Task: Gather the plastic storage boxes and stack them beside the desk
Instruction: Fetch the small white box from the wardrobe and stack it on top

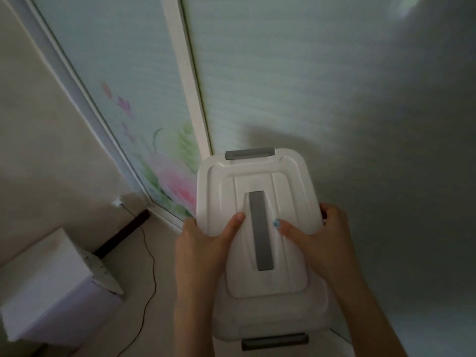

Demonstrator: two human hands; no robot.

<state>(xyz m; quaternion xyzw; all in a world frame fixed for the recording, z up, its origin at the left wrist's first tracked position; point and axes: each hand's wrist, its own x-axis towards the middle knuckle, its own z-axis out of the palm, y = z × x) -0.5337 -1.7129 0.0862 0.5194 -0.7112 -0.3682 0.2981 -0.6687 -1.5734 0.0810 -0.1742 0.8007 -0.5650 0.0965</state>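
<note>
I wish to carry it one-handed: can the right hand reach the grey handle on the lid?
Probably yes. The right hand grips the edge of the storage box, its thumb just beside the uncovered grey handle.

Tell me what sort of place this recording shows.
Probably a room in a home, perhaps a bedroom. Frosted sliding panels with a painted flower stand ahead, a white desk-like unit sits at lower left, and a cable trails over the floor. The left hand and right hand grip a plastic storage box.
</note>
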